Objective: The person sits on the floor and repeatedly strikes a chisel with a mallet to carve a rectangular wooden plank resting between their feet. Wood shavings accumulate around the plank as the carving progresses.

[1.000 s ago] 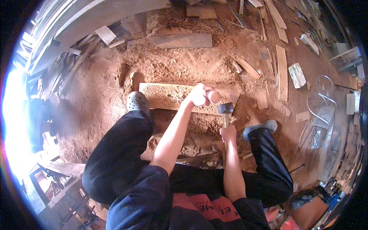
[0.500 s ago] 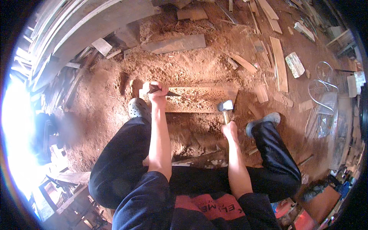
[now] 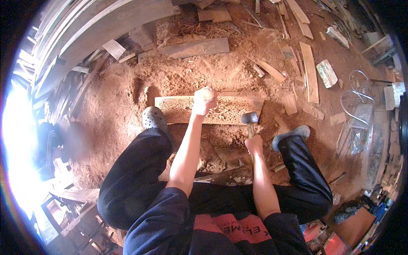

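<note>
My left hand is closed in a fist over the middle of a wooden board pitted with many small holes. It grips a chisel, mostly hidden by the fingers, with just the handle's end showing on top. My right hand is wrapped round the wooden handle of a hammer, whose dark head is over the board's right part. The board lies crosswise on the dirt, between my feet in grey clogs.
Loose planks and offcuts lie on the reddish dirt floor. Stacked timber lines the upper left. A bent wire object is at the right, and a dark blurred shape is beside a bright opening at far left.
My left hand went from the board's middle to its left end half a second ago and is now back at the middle, turned upright. The hammer stays at the right, barely moved.
</note>
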Demonstrator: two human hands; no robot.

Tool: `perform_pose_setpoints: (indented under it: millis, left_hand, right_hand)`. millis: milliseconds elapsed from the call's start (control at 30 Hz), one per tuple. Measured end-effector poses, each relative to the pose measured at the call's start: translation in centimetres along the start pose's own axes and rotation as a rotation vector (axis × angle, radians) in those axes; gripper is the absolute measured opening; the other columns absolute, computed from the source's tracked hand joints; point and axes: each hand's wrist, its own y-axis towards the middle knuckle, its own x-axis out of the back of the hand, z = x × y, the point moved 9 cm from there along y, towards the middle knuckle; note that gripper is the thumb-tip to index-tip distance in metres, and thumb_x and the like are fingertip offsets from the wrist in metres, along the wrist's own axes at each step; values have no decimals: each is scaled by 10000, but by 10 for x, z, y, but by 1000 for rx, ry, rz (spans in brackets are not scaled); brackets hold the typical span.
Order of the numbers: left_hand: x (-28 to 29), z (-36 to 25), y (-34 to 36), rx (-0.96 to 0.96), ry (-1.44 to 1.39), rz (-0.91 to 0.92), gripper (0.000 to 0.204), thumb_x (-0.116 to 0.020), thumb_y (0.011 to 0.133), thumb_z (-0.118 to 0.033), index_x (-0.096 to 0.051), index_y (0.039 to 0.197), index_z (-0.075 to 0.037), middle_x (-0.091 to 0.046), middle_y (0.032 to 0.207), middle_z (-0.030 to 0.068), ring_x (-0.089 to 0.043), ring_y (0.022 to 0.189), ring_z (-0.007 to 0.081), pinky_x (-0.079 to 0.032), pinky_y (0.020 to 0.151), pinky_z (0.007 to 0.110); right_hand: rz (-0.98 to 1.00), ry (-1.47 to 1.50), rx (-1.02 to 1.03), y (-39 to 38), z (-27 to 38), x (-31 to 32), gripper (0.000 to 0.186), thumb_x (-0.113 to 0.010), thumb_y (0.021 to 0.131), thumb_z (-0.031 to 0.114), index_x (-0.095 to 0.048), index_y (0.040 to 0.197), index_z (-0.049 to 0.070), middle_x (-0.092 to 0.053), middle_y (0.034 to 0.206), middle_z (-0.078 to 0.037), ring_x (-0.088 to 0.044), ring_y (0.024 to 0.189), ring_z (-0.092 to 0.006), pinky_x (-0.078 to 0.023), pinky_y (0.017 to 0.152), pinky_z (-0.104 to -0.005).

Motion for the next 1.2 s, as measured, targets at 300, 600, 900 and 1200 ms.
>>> perform_pose_setpoints:
  millis: [300, 600, 900, 1200]
  left_hand:
    - [-64, -9, -16, 36, 102, 394, 303, -684, 493, -139, -636, 775, -41, -643, 745, 85, -627, 715, 213, -492, 660, 309]
    - [-89, -13, -25, 34, 220, 525, 377, -628, 448, -146, -655, 817, -73, -656, 799, 134, -640, 778, 297, -509, 700, 341]
    - [-90, -6, -27, -15, 281, 507, 351, -609, 489, -128, -653, 836, -100, -658, 797, 142, -643, 780, 313, -519, 684, 370]
    - [-87, -20, -14, -62, 267, 474, 340, -617, 473, -129, -641, 811, -95, -650, 778, 128, -630, 762, 326, -508, 668, 375]
  right_hand:
    - [-64, 64, 76, 4, -3, 0, 174, -506, 681, 63, -547, 646, -103, -567, 534, -184, -587, 433, -255, -454, 377, -374]
    - [-70, 64, 55, 13, -12, -2, 166, -506, 669, 36, -533, 665, -127, -570, 539, -187, -589, 433, -251, -457, 379, -374]
    - [-5, 73, 58, 1, 2, 0, 156, -508, 666, 47, -521, 605, -96, -553, 506, -168, -579, 417, -244, -458, 385, -372]
    - [-34, 77, 51, 2, -3, 2, 170, -526, 673, 71, -559, 678, -96, -578, 537, -177, -590, 432, -257, -472, 404, -385]
